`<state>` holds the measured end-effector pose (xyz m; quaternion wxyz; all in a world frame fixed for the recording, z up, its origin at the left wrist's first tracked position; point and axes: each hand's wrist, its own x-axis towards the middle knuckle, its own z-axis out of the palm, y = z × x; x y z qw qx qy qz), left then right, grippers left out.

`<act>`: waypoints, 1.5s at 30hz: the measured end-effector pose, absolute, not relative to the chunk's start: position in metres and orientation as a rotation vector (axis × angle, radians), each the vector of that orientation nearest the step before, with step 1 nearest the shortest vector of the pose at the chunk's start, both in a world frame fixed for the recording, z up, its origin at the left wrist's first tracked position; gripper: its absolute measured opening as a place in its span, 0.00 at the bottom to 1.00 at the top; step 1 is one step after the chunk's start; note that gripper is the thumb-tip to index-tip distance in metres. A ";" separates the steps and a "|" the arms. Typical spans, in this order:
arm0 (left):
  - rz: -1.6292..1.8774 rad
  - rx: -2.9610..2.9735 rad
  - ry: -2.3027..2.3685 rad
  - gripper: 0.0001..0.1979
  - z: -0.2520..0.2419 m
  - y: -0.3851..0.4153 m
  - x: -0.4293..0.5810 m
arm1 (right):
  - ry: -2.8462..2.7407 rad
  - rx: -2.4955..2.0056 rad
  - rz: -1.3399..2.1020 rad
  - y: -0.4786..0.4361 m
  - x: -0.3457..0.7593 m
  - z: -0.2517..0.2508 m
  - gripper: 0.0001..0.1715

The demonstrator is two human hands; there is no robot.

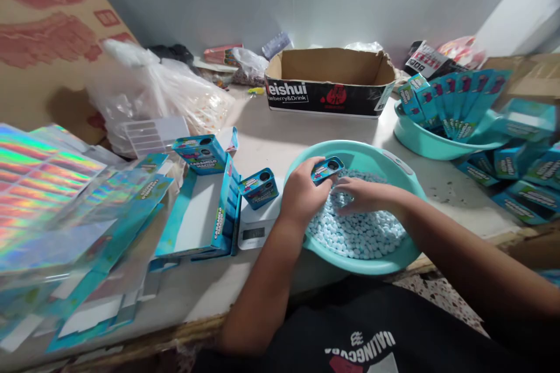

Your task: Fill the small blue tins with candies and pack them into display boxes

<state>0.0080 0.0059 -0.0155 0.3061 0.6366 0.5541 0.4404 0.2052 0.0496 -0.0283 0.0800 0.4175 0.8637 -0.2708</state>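
Observation:
My left hand (300, 195) grips a small blue candy box (327, 169) with a dark round opening, tilted above the turquoise basin (312, 154). Many small pale-blue candies (359, 239) fill the lower part of the basin. Just right of the box, my right hand (361, 195) is over the candies, its fingers curled toward the box; what lies in them is hidden. To the left, a similar candy box (258, 187) rests on a white digital scale (254, 233), whose reading is too small to make out. Beside the scale stands an open blue display carton (199, 215) with another candy box (201, 154) at its far end.
Blurred flat printed sheets (100, 227) cover the left side. A black cardboard tray (330, 93) stands at the back, near a plastic bag (166, 81). At right, a smaller turquoise basin (437, 143) holds blue packaging, with several blue boxes (520, 198) beside it.

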 end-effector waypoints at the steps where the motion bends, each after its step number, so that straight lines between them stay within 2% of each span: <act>1: 1.174 1.668 1.475 0.21 -0.016 0.006 0.008 | 2.549 1.214 -0.852 0.045 0.205 -0.025 0.33; 4: 1.110 1.667 1.489 0.21 -0.016 0.007 0.008 | 2.509 1.147 -0.883 0.034 0.201 -0.015 0.37; 9: 1.010 1.716 1.471 0.20 -0.014 0.009 0.008 | 2.438 1.235 -0.826 0.021 0.191 0.000 0.17; 15: 0.985 1.721 1.459 0.20 -0.016 0.009 0.007 | 2.543 1.428 -0.662 0.041 0.206 0.020 0.05; 18: 0.975 1.728 1.444 0.20 -0.015 0.009 0.007 | 2.639 1.479 -0.482 0.057 0.205 0.040 0.05; 23: 0.973 1.737 1.407 0.18 -0.014 0.010 0.006 | 2.694 1.378 -0.441 0.071 0.180 0.062 0.04; 27: 0.985 1.748 1.377 0.17 -0.012 0.009 0.005 | 2.693 1.335 -0.370 0.078 0.172 0.061 0.08; 31: 0.963 1.738 1.388 0.18 -0.012 0.009 0.005 | 2.727 1.395 -0.445 0.078 0.180 0.056 0.07; 34: 0.962 1.733 1.399 0.18 -0.013 0.010 0.005 | 2.794 1.515 -0.505 0.073 0.185 0.054 0.13; 38: 0.972 1.746 1.396 0.19 -0.015 0.010 0.005 | 2.946 1.532 -0.436 0.072 0.185 0.055 0.15; 41: 0.971 1.740 1.400 0.19 -0.015 0.010 0.005 | 2.896 1.481 -0.398 0.076 0.182 0.054 0.13; 45: 0.972 1.710 1.395 0.20 -0.016 0.010 0.006 | 2.702 1.526 -0.501 0.077 0.180 0.047 0.06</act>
